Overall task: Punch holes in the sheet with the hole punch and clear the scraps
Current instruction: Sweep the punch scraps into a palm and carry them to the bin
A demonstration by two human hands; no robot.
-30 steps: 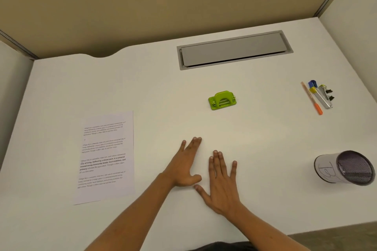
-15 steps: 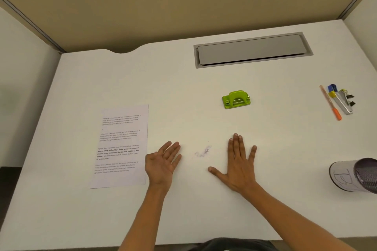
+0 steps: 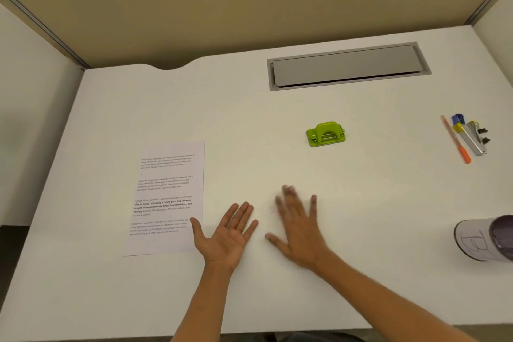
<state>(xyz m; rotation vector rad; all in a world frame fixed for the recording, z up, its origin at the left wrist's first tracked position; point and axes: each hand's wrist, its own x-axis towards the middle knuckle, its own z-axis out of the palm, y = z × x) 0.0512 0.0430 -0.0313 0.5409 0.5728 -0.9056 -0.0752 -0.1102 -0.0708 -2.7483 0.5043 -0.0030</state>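
A printed white sheet lies flat on the left of the white desk. A small green hole punch stands at the desk's middle, well beyond both hands. My left hand is palm up with fingers spread, its thumb touching the sheet's right edge. My right hand lies palm down just right of it, fingers apart and blurred by motion. Neither hand holds anything. The small patch of scraps seen earlier between the hands is barely visible beside my right fingers.
A grey cable hatch is set into the desk at the back. Pens, a marker and binder clips lie at the right. A mesh pen cup lies on its side at the right edge. Partition walls surround the desk.
The hands parted, then my left hand turned palm up and opened wide beside the sheet. My right hand swept left across the spot where the scraps lay.
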